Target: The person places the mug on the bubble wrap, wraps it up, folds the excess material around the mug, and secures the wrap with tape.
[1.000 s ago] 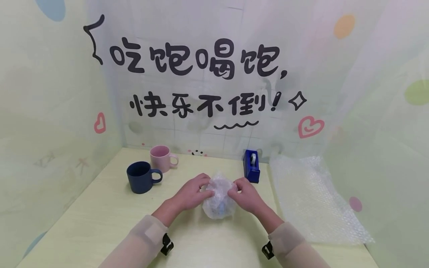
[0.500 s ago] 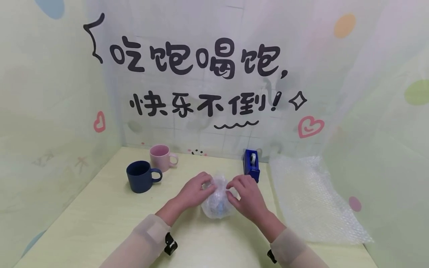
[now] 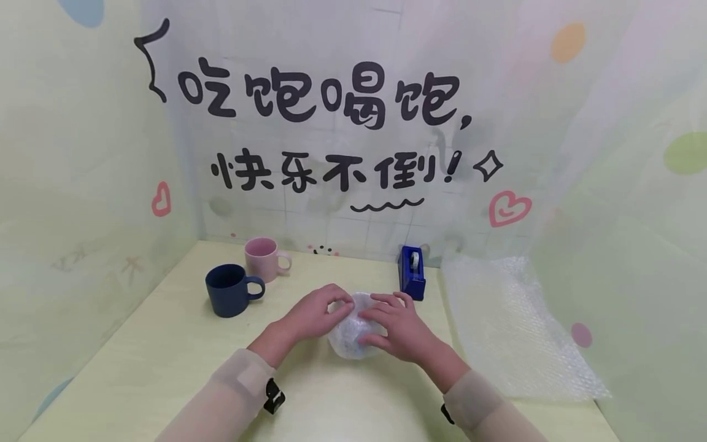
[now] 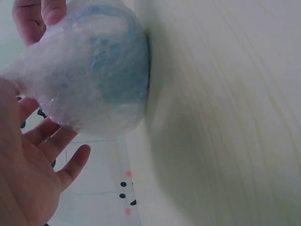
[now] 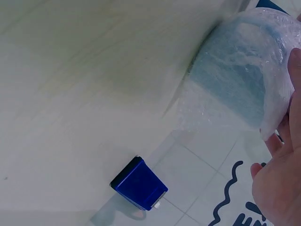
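Observation:
A light-blue item wrapped in bubble wrap (image 3: 348, 337) stands on the table between the hands; the layers blur its shape. My left hand (image 3: 317, 314) pinches the gathered wrap at its upper left side; in the left wrist view that hand (image 4: 33, 165) has its other fingers spread beside the bundle (image 4: 99, 70). My right hand (image 3: 405, 328) lies against the bundle's right side with fingers extended and parted. In the right wrist view the right hand (image 5: 280, 179) touches the wrapped bundle (image 5: 235, 80) at the right edge.
A dark blue mug (image 3: 227, 293) and a pink mug (image 3: 262, 260) stand at the back left of the table (image 3: 138, 368). Behind the right hand is a blue tape dispenser (image 3: 412, 279). A sheet of bubble wrap (image 3: 508, 337) lies flat on the right.
My right hand has let go of the wrap's upper edge, its fingers straightening and moving left over the bundle. The gathered top of the wrap now lies lower and flatter. The left hand stays near its place.

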The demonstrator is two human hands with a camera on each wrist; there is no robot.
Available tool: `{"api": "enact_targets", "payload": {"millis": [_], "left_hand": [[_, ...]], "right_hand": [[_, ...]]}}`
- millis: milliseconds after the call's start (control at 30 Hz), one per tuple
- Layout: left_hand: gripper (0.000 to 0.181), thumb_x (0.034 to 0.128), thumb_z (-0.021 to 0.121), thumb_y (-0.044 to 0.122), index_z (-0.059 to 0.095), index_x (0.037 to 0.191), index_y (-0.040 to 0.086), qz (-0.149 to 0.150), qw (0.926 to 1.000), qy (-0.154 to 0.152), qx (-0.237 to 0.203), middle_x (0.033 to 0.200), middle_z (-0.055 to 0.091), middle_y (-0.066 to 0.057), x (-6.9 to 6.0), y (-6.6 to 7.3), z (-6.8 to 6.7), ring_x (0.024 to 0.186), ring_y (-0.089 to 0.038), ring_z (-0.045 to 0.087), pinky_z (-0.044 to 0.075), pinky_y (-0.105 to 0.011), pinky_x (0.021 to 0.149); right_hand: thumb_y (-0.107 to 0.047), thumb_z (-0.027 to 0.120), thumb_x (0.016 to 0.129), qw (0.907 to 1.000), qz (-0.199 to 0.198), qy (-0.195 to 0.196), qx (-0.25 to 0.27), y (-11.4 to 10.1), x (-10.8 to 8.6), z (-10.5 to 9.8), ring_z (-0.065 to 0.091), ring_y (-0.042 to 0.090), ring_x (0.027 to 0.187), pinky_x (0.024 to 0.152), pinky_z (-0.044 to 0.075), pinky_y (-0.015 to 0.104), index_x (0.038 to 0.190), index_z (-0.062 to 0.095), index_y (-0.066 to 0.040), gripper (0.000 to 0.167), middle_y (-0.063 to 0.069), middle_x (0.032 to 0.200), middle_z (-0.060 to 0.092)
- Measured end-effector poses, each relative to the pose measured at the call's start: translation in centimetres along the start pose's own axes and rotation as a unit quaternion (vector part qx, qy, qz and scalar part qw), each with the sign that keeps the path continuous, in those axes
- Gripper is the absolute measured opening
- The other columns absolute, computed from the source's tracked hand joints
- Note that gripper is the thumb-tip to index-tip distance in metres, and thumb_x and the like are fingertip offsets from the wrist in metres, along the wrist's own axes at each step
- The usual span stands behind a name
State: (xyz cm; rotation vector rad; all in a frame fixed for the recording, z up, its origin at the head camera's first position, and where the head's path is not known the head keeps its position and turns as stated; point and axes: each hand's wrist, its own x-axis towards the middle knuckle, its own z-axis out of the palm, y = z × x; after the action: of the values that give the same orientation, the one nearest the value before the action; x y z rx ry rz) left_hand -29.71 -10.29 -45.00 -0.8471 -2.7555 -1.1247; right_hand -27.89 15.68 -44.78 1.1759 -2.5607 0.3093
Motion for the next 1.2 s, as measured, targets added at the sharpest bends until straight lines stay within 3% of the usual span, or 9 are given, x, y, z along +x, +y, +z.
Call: {"api": "enact_targets", "payload": {"millis": [133, 233, 333, 467, 667, 933, 1100, 1200], "left_hand": [[0.056, 0.0961, 0.075, 0.059, 0.073, 0.139, 0.022, 0.005, 0.9964, -0.076, 0.038, 0.147, 0.061, -0.004, -0.5, -0.3, -0.8, 0.128, -0.028, 0.065, 0.056, -0.055, 0.111], [0.074, 0.0884, 0.081, 0.067, 0.067, 0.148, 0.026, 0.015, 0.9918, -0.104, 0.073, 0.153, 0.056, -0.004, -0.6, -0.4, -1.1, 0.126, -0.027, 0.064, 0.057, -0.053, 0.108], [0.072, 0.0905, 0.082, 0.066, 0.068, 0.148, 0.024, 0.039, 0.9893, -0.102, 0.097, 0.150, 0.058, -0.005, -0.5, -0.7, -1.2, 0.123, -0.026, 0.066, 0.059, -0.051, 0.106], [0.062, 0.0963, 0.081, 0.056, 0.072, 0.145, 0.018, 0.062, 0.9891, -0.102, 0.086, 0.151, 0.059, -0.010, -0.2, -1.2, -1.2, 0.129, -0.030, 0.066, 0.057, -0.053, 0.111], [0.055, 0.1066, 0.070, 0.048, 0.069, 0.149, 0.013, 0.063, 0.9898, -0.121, 0.040, 0.173, 0.045, -0.017, -0.1, -1.5, -1.2, 0.157, -0.044, 0.048, 0.042, -0.064, 0.126], [0.047, 0.1173, 0.050, 0.038, 0.067, 0.151, 0.011, 0.058, 0.9909, -0.115, 0.039, 0.171, 0.047, -0.020, -0.4, -1.3, -0.9, 0.157, -0.046, 0.046, 0.039, -0.066, 0.128], [0.052, 0.1118, 0.057, 0.049, 0.068, 0.150, 0.014, 0.032, 0.9924, -0.109, 0.046, 0.171, 0.048, -0.018, -0.4, -0.9, -1.0, 0.157, -0.044, 0.047, 0.039, -0.067, 0.128], [0.055, 0.1068, 0.064, 0.051, 0.070, 0.148, 0.014, 0.031, 0.9918, -0.107, 0.063, 0.170, 0.049, -0.018, -0.5, -0.7, -0.9, 0.157, -0.043, 0.048, 0.040, -0.065, 0.127]], "right_hand": [[-0.044, 0.077, 0.101, 0.9974, 0.026, -0.053, 0.042, -0.1, 0.7, -0.3, 0.053, 0.035, 0.150, 0.121, 0.032, 0.071, 0.134, 0.077, -0.016, 0.043, 0.000, 0.138, 0.078], [-0.038, 0.077, 0.102, 0.9937, 0.041, -0.070, 0.077, -0.1, 1.0, -0.5, 0.051, 0.037, 0.150, 0.121, 0.027, 0.074, 0.133, 0.077, -0.013, 0.040, 0.003, 0.138, 0.078], [-0.035, 0.077, 0.101, 0.9908, 0.049, -0.074, 0.103, 0.0, 1.2, -0.4, 0.049, 0.038, 0.150, 0.122, 0.026, 0.074, 0.132, 0.077, -0.012, 0.038, 0.004, 0.137, 0.078], [-0.032, 0.078, 0.101, 0.9873, 0.053, -0.075, 0.129, 0.3, 1.3, -0.2, 0.047, 0.040, 0.151, 0.121, 0.025, 0.073, 0.131, 0.078, -0.011, 0.037, 0.005, 0.136, 0.079], [-0.030, 0.078, 0.101, 0.9838, 0.055, -0.072, 0.155, 0.8, 1.3, 0.0, 0.046, 0.042, 0.150, 0.119, 0.026, 0.073, 0.128, 0.079, -0.009, 0.034, 0.006, 0.133, 0.079], [-0.030, 0.078, 0.100, 0.9790, 0.056, -0.069, 0.183, 1.1, 1.0, 0.2, 0.044, 0.043, 0.149, 0.116, 0.028, 0.071, 0.125, 0.080, -0.009, 0.032, 0.009, 0.135, 0.078], [-0.030, 0.078, 0.101, 0.9809, 0.050, -0.066, 0.176, 1.2, 1.1, 0.1, 0.044, 0.042, 0.150, 0.116, 0.029, 0.070, 0.125, 0.079, -0.009, 0.032, 0.010, 0.139, 0.076], [-0.030, 0.078, 0.101, 0.9810, 0.052, -0.070, 0.173, 1.1, 1.2, 0.2, 0.043, 0.041, 0.150, 0.117, 0.029, 0.069, 0.125, 0.079, -0.010, 0.032, 0.009, 0.140, 0.076]]}}
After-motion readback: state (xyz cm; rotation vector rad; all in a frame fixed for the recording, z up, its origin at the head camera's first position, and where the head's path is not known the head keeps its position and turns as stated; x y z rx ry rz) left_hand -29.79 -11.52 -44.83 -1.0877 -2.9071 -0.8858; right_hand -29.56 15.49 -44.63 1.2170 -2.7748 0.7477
